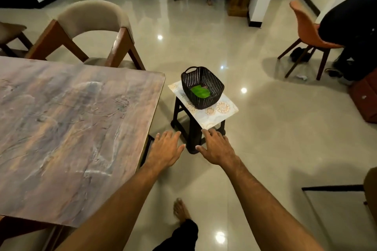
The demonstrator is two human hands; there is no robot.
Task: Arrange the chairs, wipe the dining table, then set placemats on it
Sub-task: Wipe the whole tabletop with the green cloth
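Head view, looking down past the corner of the desk point(71, 128). Both arms reach forward over the tiled floor point(275, 149). The left hand point(165, 149) and right hand point(216, 149) lie palm down, side by side and slightly apart. The fingers point(212, 133) of each are straight, lightly spread and released, holding nothing.

A patterned placemat point(223, 111) lies on top of a dark stool point(179, 112), just right of the desk's far right corner. Its near corner sits directly beyond the right hand's fingertips. Whether they touch it cannot be told from this view. The left hand's fingertips fall short of the placemat, near the stool's near legs and just right of the desk edge.

On the placemat stands a black slotted basket point(195, 69), and a green cloth point(200, 91) lies inside it, well beyond both hands.

The desk fills the left of the view, its mottled brown top bare. A chair point(91, 18) with a beige curved back and wooden legs stands at the desk's far side. An orange chair point(306, 26) stands far right, well apart from the desk, with a dark-clothed person seated on it. The wearer's bare foot point(180, 210) rests on the floor between the two forearms.
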